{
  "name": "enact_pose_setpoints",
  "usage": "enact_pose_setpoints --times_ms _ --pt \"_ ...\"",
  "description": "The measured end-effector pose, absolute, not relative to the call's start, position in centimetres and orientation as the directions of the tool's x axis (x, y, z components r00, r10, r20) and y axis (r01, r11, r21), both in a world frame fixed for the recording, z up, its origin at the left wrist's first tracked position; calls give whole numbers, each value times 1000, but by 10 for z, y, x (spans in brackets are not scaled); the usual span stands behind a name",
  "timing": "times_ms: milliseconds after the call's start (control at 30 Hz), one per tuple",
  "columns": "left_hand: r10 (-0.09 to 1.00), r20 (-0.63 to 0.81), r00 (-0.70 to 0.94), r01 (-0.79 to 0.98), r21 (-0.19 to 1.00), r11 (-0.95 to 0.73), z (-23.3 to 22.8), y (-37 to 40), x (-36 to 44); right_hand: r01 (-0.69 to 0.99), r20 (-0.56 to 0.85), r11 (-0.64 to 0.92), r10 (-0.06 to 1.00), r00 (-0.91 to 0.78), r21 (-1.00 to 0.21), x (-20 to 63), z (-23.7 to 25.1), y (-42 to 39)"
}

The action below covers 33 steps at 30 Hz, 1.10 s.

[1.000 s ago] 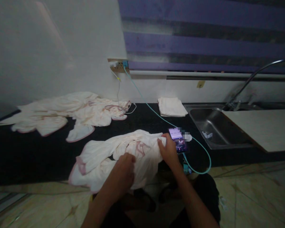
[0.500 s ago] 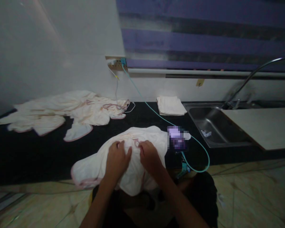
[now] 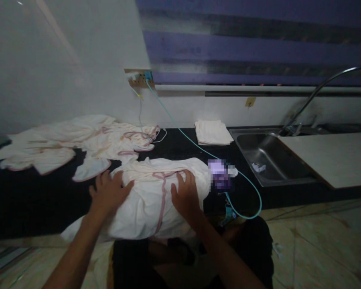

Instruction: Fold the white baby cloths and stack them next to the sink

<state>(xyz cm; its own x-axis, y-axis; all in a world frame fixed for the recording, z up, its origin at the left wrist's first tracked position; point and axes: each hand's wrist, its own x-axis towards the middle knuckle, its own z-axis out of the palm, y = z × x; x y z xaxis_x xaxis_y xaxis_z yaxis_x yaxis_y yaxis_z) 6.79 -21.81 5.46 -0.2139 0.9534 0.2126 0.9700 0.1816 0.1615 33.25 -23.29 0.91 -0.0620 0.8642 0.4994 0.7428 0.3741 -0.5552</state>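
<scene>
A cream-white cloth garment with pink trim [image 3: 144, 204] lies spread on the black counter in front of me, its near edge hanging over the front. My left hand [image 3: 110, 190] rests at its left part with the fingers spread. On the right part lies my right hand [image 3: 185, 192], fingers apart and bent a little, touching the fabric near a pink-trimmed edge. Neither hand is closed around anything that I can see. A phone [image 3: 219, 174], blurred out, lies right beside the garment's right end.
More pink-trimmed cream cloths [image 3: 90, 140] lie rumpled at the back left. A folded cream cloth [image 3: 213, 132] sits near the wall. A teal cable [image 3: 195, 142] runs from the wall socket [image 3: 140, 78] past the phone. To the right are a steel sink [image 3: 270, 160] and a pale board [image 3: 327, 156].
My hands have moved apart, the left one going leftward and opening out. The right hand has loosened from its pinch. The garment now lies flatter, with a pink trim line showing between my hands.
</scene>
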Motion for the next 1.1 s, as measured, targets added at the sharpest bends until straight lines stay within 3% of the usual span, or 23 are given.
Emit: enact_pose_setpoints --times_ms 100,167,200,300,367,433,633,733,833,900,967,1033,1100 --pt "932 347 -103 954 299 -6 46 -230 113 717 521 389 853 -43 -579 332 6 -231" --pt "940 342 -19 884 445 -144 35 -240 148 674 531 387 847 10 -630 333 5 -230" --pt "943 330 34 867 460 -193 28 -244 163 653 533 384 845 34 -652 334 5 -230" --pt "943 320 95 933 301 -196 9 -253 188 629 533 381 844 62 -677 335 5 -230" --pt "946 321 52 975 189 -118 2 -255 186 637 546 391 836 55 -664 336 5 -231" --pt "944 330 5 987 150 -58 0 -256 171 654 564 400 824 51 -642 337 5 -231" --pt "934 352 -56 994 106 19 7 -251 104 744 528 357 849 -7 -565 341 3 -228" --pt "958 283 -43 998 57 28 16 -243 88 771 484 333 874 -37 -543 341 1 -226" --pt "942 297 -155 985 117 125 27 -238 101 765 467 321 884 -30 -558 338 -2 -224" --pt "918 373 -133 975 216 54 28 -237 124 762 470 323 882 -28 -561 336 -5 -221" --pt "904 427 13 954 265 -139 21 -239 152 766 485 332 874 -30 -551 335 -5 -218" --pt "902 416 113 949 225 -223 8 -242 174 774 503 343 863 -37 -532 339 -1 -213" --pt "923 366 120 973 142 -182 -3 -243 185 792 511 330 859 -26 -514 349 10 -206"
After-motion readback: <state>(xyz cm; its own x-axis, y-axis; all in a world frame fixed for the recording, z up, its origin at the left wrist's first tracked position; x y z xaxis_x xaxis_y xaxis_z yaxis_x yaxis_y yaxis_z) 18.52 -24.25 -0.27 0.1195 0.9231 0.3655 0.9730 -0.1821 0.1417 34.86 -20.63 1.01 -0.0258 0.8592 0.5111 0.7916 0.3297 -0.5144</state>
